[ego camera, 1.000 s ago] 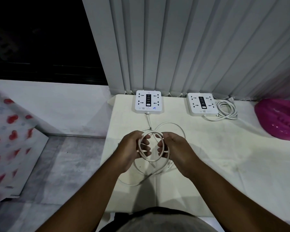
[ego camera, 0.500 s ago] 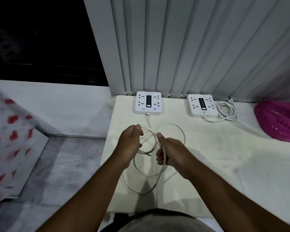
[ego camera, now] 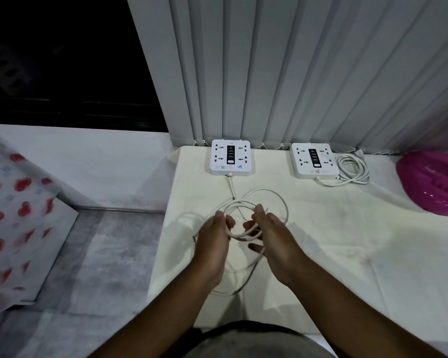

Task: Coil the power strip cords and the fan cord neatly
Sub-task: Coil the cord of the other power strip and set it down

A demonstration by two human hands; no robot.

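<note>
Two white square power strips lie at the far edge of the cream table. The left power strip trails a white cord toward me in loose loops. My left hand and my right hand both grip a small coil of that cord between them, just above the table. More slack hangs below my hands in a loop near the table's front edge. The right power strip has its cord coiled beside it.
A glossy pink object sits at the right edge of the table. Grey vertical blinds hang behind the strips. Left of the table is a grey floor and a white panel with red hearts.
My hands have come closer together again and gathered another loop into the coil. The loose loop on the table has shrunk slightly.
</note>
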